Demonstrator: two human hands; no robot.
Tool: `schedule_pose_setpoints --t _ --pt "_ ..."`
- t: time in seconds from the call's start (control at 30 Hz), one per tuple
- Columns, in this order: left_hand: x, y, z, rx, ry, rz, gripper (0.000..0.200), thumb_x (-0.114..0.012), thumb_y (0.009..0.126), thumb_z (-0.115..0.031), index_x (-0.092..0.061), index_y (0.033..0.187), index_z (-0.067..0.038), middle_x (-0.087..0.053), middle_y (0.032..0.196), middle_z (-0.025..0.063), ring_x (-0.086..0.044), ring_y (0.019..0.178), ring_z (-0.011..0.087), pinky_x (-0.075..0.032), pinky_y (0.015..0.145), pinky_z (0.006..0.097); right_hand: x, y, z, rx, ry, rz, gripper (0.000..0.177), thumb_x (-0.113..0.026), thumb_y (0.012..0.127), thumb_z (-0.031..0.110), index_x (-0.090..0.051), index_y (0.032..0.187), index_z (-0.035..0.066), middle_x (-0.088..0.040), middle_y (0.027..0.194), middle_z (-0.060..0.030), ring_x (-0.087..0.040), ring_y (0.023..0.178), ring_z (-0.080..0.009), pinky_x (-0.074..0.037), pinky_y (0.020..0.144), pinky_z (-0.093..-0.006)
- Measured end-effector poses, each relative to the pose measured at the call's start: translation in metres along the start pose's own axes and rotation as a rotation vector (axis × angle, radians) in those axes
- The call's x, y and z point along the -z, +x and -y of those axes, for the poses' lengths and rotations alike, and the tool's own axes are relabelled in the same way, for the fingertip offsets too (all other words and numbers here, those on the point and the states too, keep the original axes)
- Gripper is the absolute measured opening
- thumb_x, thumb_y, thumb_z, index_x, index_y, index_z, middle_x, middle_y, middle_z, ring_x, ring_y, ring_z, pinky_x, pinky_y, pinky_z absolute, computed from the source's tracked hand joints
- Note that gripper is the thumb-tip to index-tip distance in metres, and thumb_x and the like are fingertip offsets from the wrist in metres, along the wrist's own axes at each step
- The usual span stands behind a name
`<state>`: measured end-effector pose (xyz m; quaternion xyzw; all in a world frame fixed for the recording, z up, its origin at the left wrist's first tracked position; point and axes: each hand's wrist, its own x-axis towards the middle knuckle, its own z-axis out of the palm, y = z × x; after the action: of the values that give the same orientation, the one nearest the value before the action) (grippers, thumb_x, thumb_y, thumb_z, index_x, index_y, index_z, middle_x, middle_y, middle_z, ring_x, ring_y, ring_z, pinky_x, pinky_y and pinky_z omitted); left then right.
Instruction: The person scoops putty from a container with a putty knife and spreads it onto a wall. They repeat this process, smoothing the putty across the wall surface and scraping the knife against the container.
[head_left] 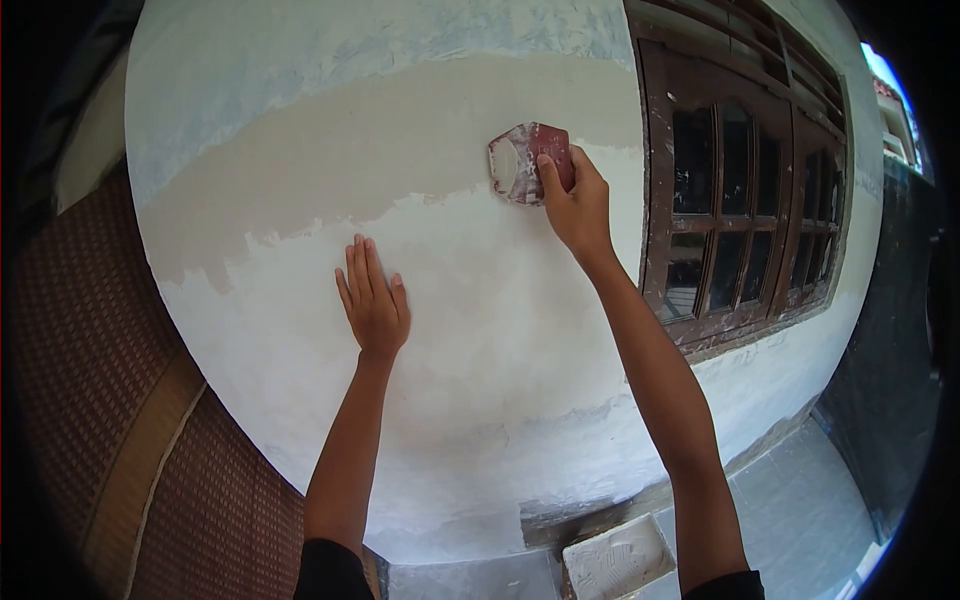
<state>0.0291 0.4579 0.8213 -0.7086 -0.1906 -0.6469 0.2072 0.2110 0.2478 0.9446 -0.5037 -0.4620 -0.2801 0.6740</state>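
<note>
My right hand grips a dark red putty scraper by its right side, thumb on the near face. White putty is smeared over the scraper's left half, and it is held up at the wall, left of the window. Lower and to the left, my left hand lies flat on the wall with its fingers stretched upward, holding nothing. Between and above the hands runs a ragged edge where a greyish-beige band of coating meets the whiter surface below.
A brown wooden window with dark panes is set in the wall at right. Below, a tray smeared with white paste sits on the grey tiled floor. A woven brown screen stands along the left.
</note>
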Motion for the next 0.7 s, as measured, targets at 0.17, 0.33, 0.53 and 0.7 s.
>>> schedule_pose_setpoints --t 0.17,0.33,0.53,0.7 --pt "-0.001 -0.001 0.0 0.006 0.012 0.001 0.057 -0.038 0.102 -0.019 -0.029 0.155 0.001 -0.03 0.161 0.016 -0.025 0.151 0.0314 -0.014 0.122 0.0517 0.031 0.012 -0.02 -0.027 -0.167 -0.167 0.03 -0.064 0.095 0.022 -0.062 0.109 -0.004 -0.072 0.087 -0.0201 -0.073 0.082 -0.0286 -0.054 0.076 -0.0368" --pt "-0.001 0.0 -0.001 0.009 -0.002 -0.003 0.057 -0.038 0.103 -0.019 -0.028 0.155 0.001 -0.029 0.162 0.0156 -0.025 0.151 0.0312 -0.014 0.122 0.0517 0.046 0.009 -0.028 -0.03 -0.132 -0.295 0.029 -0.063 0.096 0.021 -0.062 0.109 -0.004 -0.072 0.086 -0.0188 -0.072 0.079 -0.0254 -0.054 0.075 -0.0351" --pt "0.0 0.0 0.001 0.006 -0.005 0.01 0.057 -0.037 0.103 -0.019 -0.028 0.155 0.001 -0.029 0.162 0.0154 -0.024 0.151 0.0309 -0.014 0.122 0.0517 -0.004 0.001 -0.005 0.095 -0.113 -0.082 0.026 -0.063 0.097 0.02 -0.061 0.105 -0.004 -0.07 0.082 -0.0205 -0.071 0.076 -0.031 -0.053 0.072 -0.0383" --pt "0.0 0.001 -0.001 0.014 0.006 -0.001 0.057 -0.039 0.102 -0.018 -0.03 0.154 0.001 -0.031 0.161 0.0153 -0.025 0.151 0.03 -0.014 0.122 0.0509 0.034 0.008 -0.025 -0.012 -0.168 -0.234 0.027 -0.063 0.096 0.021 -0.063 0.105 -0.004 -0.071 0.085 -0.0194 -0.072 0.077 -0.0277 -0.054 0.073 -0.0363"
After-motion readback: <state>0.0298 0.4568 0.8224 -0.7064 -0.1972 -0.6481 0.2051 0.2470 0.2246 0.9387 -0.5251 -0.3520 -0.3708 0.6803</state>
